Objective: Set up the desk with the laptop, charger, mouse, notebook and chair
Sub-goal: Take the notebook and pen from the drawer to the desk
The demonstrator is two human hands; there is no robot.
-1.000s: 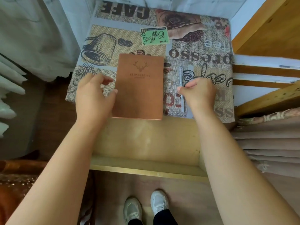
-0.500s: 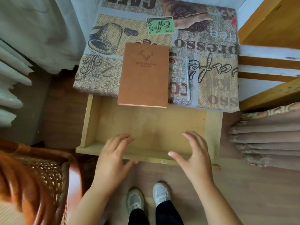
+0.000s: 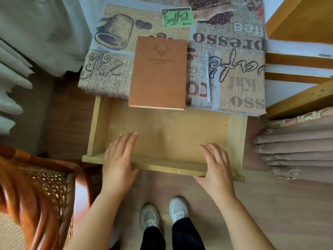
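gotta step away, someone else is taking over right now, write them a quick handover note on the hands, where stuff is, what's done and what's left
Left hand and right hand: both open, resting flat on the front rail of the pulled-out drawer, holding nothing.
Notebook lies closed on the desk, its near edge overhanging the drawer; a pen lies to its right.
Chair stands at lower left.
Done: notebook out.
Left: close the drawer; laptop, charger and mouse are not in view.

Pen (image 3: 207, 76) beside folded curtains (image 3: 295, 147); white shoes (image 3: 163, 213) below.
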